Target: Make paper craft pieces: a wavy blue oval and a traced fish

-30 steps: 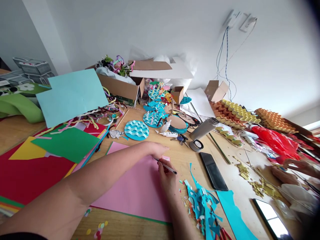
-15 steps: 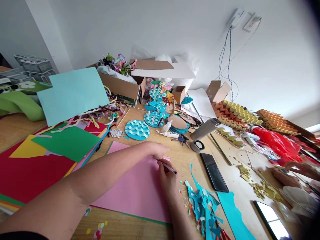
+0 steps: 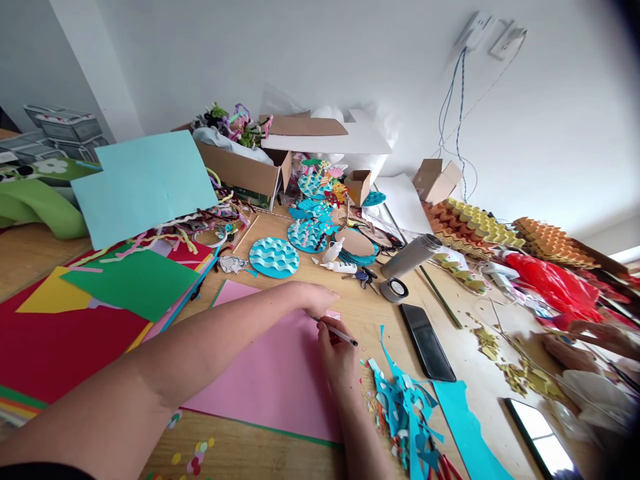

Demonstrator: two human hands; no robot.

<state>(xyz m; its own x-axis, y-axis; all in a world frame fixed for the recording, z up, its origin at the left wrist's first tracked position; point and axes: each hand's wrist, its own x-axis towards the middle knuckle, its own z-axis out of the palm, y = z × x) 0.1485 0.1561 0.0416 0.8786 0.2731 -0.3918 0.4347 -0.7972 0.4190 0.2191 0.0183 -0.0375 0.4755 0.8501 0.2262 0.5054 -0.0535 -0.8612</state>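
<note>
A large pink paper sheet lies on the wooden table, with a thin green edge showing beneath it. My right hand is closed around a slim pen, its tip down near the upper right part of the sheet. My left hand reaches across the sheet and rests at its top right corner; its fingertips are mostly hidden, so I cannot tell how they are held. A small pale piece shows at the corner between the hands.
Blue paper scraps, a black phone and a metal flask stand to the right. Glue bottles and wavy blue discs lie beyond. Coloured sheets cover the left. Another person's hands work at far right.
The pen's rear end has tilted slightly to the right in my right hand. My left hand stays in place, and the view has shifted very slightly.
</note>
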